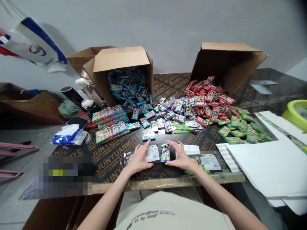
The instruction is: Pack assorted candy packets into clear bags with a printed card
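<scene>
A small purple-and-black candy packet lies between my hands near the table's front edge. My right hand curves around its right side, thumb at the near end and index finger at the far end. My left hand has its thumb and index finger spread around a flat package with a white label. Just beyond the left fingertips is a blue packet. Another flat package with a printed label lies right of my right hand, partly under the wrist.
Cardboard boxes on their sides spill blue packets and red packets. Purple packets lie between them; green packets are at right. Stacked packs, tissues and bottles stand left. White sheets overhang the right front edge.
</scene>
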`<state>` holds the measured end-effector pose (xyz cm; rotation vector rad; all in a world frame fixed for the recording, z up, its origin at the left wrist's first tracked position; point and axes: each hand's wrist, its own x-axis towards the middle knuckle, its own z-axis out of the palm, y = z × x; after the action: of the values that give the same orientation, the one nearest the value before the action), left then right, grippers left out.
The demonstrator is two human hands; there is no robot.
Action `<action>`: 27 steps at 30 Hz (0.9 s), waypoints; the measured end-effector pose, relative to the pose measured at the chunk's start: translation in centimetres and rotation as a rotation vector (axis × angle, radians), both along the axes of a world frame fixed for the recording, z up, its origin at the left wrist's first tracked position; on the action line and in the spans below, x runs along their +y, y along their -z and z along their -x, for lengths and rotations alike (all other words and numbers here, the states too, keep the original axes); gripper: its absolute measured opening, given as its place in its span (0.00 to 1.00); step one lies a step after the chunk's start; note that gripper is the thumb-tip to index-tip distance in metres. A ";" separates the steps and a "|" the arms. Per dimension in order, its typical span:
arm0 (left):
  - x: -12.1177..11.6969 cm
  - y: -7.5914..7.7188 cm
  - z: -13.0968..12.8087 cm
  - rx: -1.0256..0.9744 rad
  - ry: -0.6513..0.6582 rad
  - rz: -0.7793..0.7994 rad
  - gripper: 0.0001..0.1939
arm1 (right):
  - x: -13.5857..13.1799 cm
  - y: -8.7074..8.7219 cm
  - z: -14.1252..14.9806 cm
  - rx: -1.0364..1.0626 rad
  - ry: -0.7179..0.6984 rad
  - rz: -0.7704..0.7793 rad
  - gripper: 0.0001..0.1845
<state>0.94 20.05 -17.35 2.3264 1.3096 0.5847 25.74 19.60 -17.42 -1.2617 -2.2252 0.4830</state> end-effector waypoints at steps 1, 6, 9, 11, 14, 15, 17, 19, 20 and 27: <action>-0.1 -0.4 0.0 -0.024 0.024 0.015 0.56 | -0.1 -0.1 0.2 0.028 -0.041 0.048 0.50; -0.4 -1.6 -0.1 -0.091 0.064 0.047 0.56 | 0.1 -0.8 0.5 0.036 -0.128 0.059 0.57; -0.2 -1.3 -0.1 -0.139 -0.041 0.057 0.54 | -0.8 -1.2 0.9 0.127 0.082 -0.084 0.51; 0.0 -0.9 -0.4 -0.153 -0.057 0.058 0.54 | -1.6 -1.5 1.3 0.149 0.062 -0.077 0.41; 0.5 0.0 -1.3 -0.132 -0.058 0.034 0.54 | -1.3 -1.5 1.1 0.097 -0.089 -0.004 0.32; 0.6 0.3 -1.6 -0.115 -0.063 0.019 0.53 | -0.6 -1.5 0.4 0.101 -0.044 -0.030 0.31; 0.8 1.2 -2.1 -0.066 -0.066 -0.017 0.50 | 2.0 -1.2 -2.3 0.134 0.212 -0.151 0.29; 0.8 2.2 -2.3 -0.003 -0.055 -0.063 0.46 | 5.4 -1.0 -6.3 0.131 0.543 -0.247 0.30; 0.7 2.7 -2.4 0.024 -0.048 -0.087 0.44 | 7.1 -0.8 -8.5 0.096 0.669 -0.234 0.31; 0.5 4.3 -2.1 0.047 -0.036 -0.149 0.39 | 12.5 -1.2 -17.9 0.076 0.759 -0.145 0.27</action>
<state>3.03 20.52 -21.63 2.4542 1.3749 0.6644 43.66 32.06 -16.27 -1.8216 -1.5160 0.0670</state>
